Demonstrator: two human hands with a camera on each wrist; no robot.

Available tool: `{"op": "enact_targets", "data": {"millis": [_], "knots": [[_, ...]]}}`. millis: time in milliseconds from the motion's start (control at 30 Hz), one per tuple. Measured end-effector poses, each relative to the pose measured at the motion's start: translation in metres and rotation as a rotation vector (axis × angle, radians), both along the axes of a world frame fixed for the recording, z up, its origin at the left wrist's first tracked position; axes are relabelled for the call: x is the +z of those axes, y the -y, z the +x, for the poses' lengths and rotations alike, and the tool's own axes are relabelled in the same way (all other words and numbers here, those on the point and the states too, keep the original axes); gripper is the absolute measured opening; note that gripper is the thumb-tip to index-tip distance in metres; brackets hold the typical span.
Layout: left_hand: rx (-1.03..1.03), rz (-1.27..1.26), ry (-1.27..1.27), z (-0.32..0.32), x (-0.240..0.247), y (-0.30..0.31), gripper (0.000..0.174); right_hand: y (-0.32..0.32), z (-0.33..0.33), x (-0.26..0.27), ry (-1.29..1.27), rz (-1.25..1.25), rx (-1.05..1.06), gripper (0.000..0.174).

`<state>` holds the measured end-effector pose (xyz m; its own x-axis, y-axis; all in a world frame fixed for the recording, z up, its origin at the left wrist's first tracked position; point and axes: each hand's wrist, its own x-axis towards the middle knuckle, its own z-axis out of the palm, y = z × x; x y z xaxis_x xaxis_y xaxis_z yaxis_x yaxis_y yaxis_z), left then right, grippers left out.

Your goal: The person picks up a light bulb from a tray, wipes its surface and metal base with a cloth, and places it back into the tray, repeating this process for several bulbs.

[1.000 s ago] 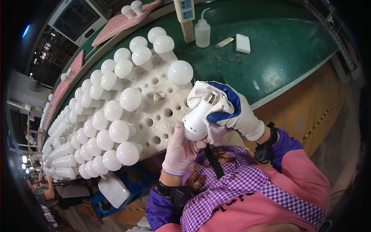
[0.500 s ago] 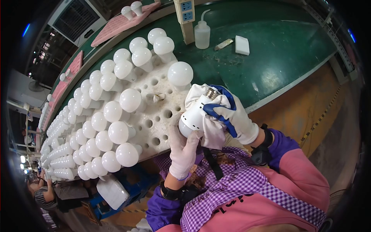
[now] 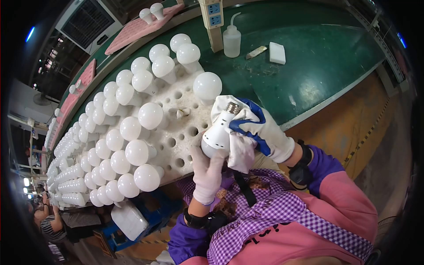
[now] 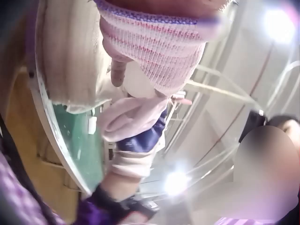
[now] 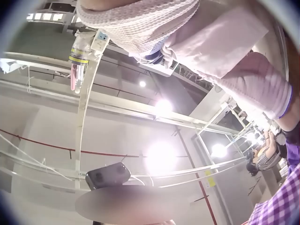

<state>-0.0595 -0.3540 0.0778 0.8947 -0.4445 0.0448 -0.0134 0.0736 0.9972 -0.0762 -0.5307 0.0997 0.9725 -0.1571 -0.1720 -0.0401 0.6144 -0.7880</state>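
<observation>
A white light bulb [image 3: 219, 131] is held above the front edge of the foam board, its metal screw base [image 3: 232, 107] up and its round dome down. The left hand [image 3: 206, 174], in a pink-striped knit glove [image 4: 152, 51], grips the dome between thumb and fingers. On the other side, the right hand [image 3: 267, 137] wears a white glove with blue coating and holds a white cloth [image 3: 241, 154] against the bulb's body. Part of the cloth shows behind the bulb's neck. In the right wrist view the cloth [image 5: 225, 40] hides most of the bulb.
Many round bulbs [image 3: 150, 115] stand base down in the holed foam board [image 3: 185, 145]. On the green table [image 3: 304, 66] are a squeeze bottle [image 3: 232, 42], a small white block [image 3: 277, 53] and a power strip post [image 3: 215, 37]. Other people [image 3: 51, 221] sit at far left.
The bulb has shifted a little left and turned more upright. The left hand's fingers have moved round its dome. The right hand and cloth have moved slightly left with it.
</observation>
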Motion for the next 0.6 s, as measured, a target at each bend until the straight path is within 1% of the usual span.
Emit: {"op": "enact_targets", "data": {"millis": [33,100,133,167,233,267,333,367,433,467,500,567,600], "knots": [[0.002,0.0,0.0,0.0,-0.002,-0.001,0.051,0.001,-0.001,-0.005,0.023,-0.064,0.079,0.056],[0.002,-0.445,-0.428,0.002,-0.007,-0.003,0.047,-0.011,-0.006,-0.011,0.09,-0.138,0.048,0.066],[-0.015,-0.476,-0.46,0.003,-0.005,-0.002,0.045,-0.012,-0.011,0.002,-0.035,-0.037,0.12,0.074],[-0.012,-0.475,-0.457,0.004,-0.006,-0.003,0.045,-0.011,-0.01,-0.001,-0.034,-0.036,0.124,0.074],[-0.052,-0.55,-0.623,0.005,-0.011,-0.005,0.046,-0.009,-0.005,-0.007,0.08,-0.175,0.104,0.074],[-0.052,-0.548,-0.624,0.005,-0.01,-0.004,0.046,-0.009,-0.004,-0.007,0.079,-0.174,0.102,0.074],[-0.034,-0.399,-0.456,0.004,-0.007,-0.001,0.046,-0.007,-0.002,-0.007,0.089,-0.288,-0.06,0.071],[-0.037,-0.4,-0.458,0.003,-0.007,-0.001,0.046,-0.003,0.001,-0.006,0.088,-0.289,-0.063,0.071],[-0.063,-0.476,-0.688,0.002,-0.011,-0.001,0.047,0.013,0.015,-0.005,0.141,-0.242,-0.277,0.059],[-0.117,-0.532,-0.691,0.003,-0.021,-0.004,0.05,0.027,0.022,-0.011,0.145,-0.377,-0.351,0.057],[-0.115,-0.527,-0.685,0.003,-0.017,-0.003,0.05,0.034,0.024,-0.007,0.16,-0.339,-0.374,0.057],[-0.019,-0.573,-0.821,0.001,-0.007,-0.004,0.06,0.043,0.026,-0.006,0.171,-0.495,-0.439,0.059],[-0.012,-0.574,-0.82,0.002,-0.007,-0.005,0.06,0.049,0.028,-0.013,0.181,-0.692,-0.464,0.06]]}}
